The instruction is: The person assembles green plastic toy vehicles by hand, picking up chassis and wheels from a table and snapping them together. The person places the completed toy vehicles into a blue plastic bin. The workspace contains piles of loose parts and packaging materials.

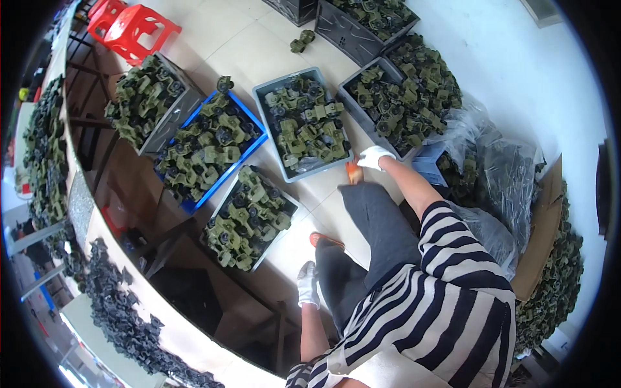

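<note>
My left hand, in a white glove, hangs beside my left leg with its fingers loosely stretched; I see nothing in it. My right hand, also gloved, is held out above my right shoe, its fingers loosely extended and nothing visible in them. Close to it are the near corner of a grey bin and a dark grey crate, both full of olive-green toy vehicle parts with black wheels. Nearest my left hand is a pale bin heaped with similar green toy vehicles.
A blue bin and a grey crate of green parts stand left. Two red stools are farther back. Plastic bags and a cardboard sheet lie right. A curved-looking table with black parts runs along the left.
</note>
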Demonstrator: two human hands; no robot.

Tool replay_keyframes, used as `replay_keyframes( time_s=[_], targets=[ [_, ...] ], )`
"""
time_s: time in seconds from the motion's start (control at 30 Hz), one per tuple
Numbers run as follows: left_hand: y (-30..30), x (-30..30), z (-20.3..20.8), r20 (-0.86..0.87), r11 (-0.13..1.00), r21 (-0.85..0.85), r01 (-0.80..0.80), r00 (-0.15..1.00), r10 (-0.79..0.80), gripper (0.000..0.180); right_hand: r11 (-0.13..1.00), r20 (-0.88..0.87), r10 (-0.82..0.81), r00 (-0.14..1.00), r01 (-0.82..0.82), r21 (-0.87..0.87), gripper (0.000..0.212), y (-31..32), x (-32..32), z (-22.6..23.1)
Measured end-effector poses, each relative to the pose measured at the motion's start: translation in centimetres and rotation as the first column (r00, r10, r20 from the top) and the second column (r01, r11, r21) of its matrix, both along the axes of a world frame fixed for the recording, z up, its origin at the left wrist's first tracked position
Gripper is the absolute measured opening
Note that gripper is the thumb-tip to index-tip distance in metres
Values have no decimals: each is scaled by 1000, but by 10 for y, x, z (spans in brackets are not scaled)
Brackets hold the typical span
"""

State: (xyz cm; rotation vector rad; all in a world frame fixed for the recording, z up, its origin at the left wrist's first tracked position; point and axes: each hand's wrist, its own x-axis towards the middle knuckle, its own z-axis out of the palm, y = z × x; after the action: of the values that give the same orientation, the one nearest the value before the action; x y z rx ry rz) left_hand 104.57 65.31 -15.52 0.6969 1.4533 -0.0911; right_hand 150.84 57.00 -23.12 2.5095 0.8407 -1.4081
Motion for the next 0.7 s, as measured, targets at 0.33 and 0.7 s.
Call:
replay_keyframes(
  time_s=[0.33,0.7],
  targets=[
    [59,209,-92,4,981,100,166,986,-167,38,926,77,-321,944,296,235,39,106,283,-140],
    [147,642,-324,-401,248,817,520,823,-402,103,727,768,416,487,-685,40,40,356,553,-346]
  ],
)
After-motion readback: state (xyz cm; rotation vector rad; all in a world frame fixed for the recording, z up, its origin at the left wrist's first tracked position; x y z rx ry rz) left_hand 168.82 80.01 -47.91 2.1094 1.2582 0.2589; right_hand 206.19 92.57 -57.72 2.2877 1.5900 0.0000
